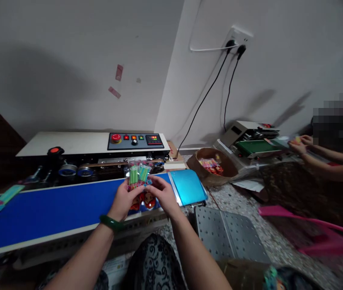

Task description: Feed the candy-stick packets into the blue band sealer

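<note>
Two clear plastic packets (139, 174) sit side by side between my hands, with green sticks in their upper parts and red printed shapes below. My left hand (126, 198), with a dark green bangle at the wrist, pinches them from the left. On the other side, my right hand (163, 194) has its thumb and fingers closed on the packets. Both thumbs meet near the middle. The packets are held over the right part of a blue conveyor belt (77, 205), close to the sealing machine's rollers. Another similar packet (3, 201) lies at the belt's left end.
The sealing machine's control panel (135, 141) has a red knob and lit digits. Right of the belt is a shiny blue plate (188, 187). A box (212, 166) holds several packets. A person's hands (301, 143) work at a second machine (252, 141). A pink chair (319, 231) stands nearby.
</note>
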`<state>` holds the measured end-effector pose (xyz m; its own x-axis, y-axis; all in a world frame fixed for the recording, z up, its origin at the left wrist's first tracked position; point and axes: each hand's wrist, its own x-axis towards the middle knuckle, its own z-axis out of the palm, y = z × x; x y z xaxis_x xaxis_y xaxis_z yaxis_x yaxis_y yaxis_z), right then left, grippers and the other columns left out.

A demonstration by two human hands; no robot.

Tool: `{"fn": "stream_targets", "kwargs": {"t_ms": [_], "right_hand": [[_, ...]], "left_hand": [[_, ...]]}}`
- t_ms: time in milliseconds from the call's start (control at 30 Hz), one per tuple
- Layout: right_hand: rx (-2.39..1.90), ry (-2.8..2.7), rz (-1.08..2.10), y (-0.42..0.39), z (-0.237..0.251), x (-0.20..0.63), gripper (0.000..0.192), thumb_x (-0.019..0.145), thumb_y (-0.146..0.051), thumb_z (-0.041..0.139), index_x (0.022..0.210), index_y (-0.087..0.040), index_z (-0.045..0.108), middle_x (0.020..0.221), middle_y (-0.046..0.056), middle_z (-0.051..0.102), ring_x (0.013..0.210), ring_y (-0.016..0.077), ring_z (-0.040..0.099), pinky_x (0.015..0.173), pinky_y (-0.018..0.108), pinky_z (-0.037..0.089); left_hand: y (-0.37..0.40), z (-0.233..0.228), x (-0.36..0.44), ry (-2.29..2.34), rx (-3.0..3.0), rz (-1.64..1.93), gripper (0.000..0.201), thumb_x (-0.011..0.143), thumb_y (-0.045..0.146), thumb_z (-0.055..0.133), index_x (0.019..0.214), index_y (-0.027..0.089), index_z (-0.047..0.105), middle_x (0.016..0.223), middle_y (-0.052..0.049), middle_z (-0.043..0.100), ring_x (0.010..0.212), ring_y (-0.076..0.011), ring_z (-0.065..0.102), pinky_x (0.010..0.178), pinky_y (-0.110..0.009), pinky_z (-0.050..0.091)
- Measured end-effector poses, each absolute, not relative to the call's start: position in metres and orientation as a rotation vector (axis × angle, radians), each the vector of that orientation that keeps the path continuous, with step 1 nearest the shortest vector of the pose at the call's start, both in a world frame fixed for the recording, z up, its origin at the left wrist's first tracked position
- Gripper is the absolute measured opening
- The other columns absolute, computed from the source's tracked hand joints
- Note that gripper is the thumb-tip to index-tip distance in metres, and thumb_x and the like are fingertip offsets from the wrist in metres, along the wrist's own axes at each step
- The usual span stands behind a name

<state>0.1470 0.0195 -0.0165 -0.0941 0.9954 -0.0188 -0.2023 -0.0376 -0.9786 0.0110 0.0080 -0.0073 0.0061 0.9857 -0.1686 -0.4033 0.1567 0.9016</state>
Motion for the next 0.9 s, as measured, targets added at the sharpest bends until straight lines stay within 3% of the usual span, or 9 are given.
{"fn": "stream_targets", "kwargs": {"t_ms": [167, 400, 500, 633, 900], "right_hand": [[-1.026, -1.008, 1.378, 0.02, -0.017, 0.144, 0.029, 0.062, -0.029, 0.069, 0.089, -0.019, 0.065, 0.088, 0.002, 0.066, 0.082, 0.0173, 0.059, 0.078, 0.03, 0.045], [-0.857, -0.948, 1.677, 0.017, -0.02, 0.159, 0.026, 0.062, -0.024, 0.071, 0.079, -0.02, 0.051, 0.067, -0.004, 0.063, 0.057, 0.0117, 0.059, 0.057, 0.022, 0.047], [-0.801, -0.935, 1.676, 0.014, -0.021, 0.163, 0.028, 0.066, -0.026, 0.067, 0.086, -0.021, 0.048, 0.071, -0.002, 0.064, 0.06, 0.0138, 0.061, 0.059, 0.026, 0.049], [-0.832, -0.754, 1.481, 0.015, -0.024, 0.172, 0.046, 0.063, -0.026, 0.069, 0.102, -0.024, 0.044, 0.082, 0.001, 0.066, 0.071, 0.0184, 0.064, 0.066, 0.03, 0.05], [-1.251, -0.559, 1.367, 0.038, -0.041, 0.212, 0.024, 0.056, -0.021, 0.066, 0.075, -0.017, 0.052, 0.063, 0.003, 0.064, 0.06, 0.0175, 0.063, 0.053, 0.025, 0.049]], "left_hand": [[0.009, -0.014, 0.012, 0.954, 0.75, 1.194, 0.036, 0.059, 0.026, 0.07, 0.091, 0.011, 0.062, 0.085, -0.009, 0.069, 0.078, -0.0231, 0.063, 0.079, -0.04, 0.046], [0.007, -0.009, 0.014, 0.93, 0.717, 1.242, 0.039, 0.06, 0.023, 0.07, 0.096, 0.012, 0.06, 0.087, -0.006, 0.069, 0.08, -0.0217, 0.063, 0.078, -0.036, 0.047], [0.006, -0.007, 0.016, 0.966, 0.713, 1.264, 0.034, 0.06, 0.023, 0.071, 0.091, 0.012, 0.061, 0.083, -0.005, 0.07, 0.075, -0.019, 0.063, 0.073, -0.032, 0.049], [0.009, -0.004, 0.012, 0.994, 0.626, 1.307, 0.03, 0.058, 0.024, 0.072, 0.083, 0.012, 0.061, 0.073, -0.004, 0.069, 0.067, -0.016, 0.063, 0.066, -0.027, 0.05], [0.009, 0.006, 0.002, 1.035, 0.588, 1.302, 0.035, 0.055, 0.024, 0.073, 0.085, 0.012, 0.058, 0.065, -0.002, 0.066, 0.052, -0.0157, 0.061, 0.047, -0.026, 0.049]]}}
